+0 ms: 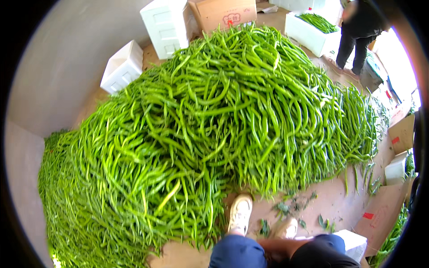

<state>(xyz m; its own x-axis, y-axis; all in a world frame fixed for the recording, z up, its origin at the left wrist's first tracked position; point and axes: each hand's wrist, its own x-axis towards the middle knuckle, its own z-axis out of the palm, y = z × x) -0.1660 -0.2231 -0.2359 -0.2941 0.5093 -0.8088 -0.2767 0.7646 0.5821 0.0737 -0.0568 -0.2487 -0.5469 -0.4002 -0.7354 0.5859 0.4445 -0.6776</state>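
One pepper heap (214,125), one carton (219,14) behind it, one standing person (364,22) and two near shoes (241,212) show.

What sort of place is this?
Probably a produce sorting or packing space: a huge heap of what look like long green peppers, a white box holding more, and a cardboard carton behind.

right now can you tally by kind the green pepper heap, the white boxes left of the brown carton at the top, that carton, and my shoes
Green pepper heap: 1
White boxes left of the carton: 2
Brown carton: 1
Your shoes: 2
Total: 6
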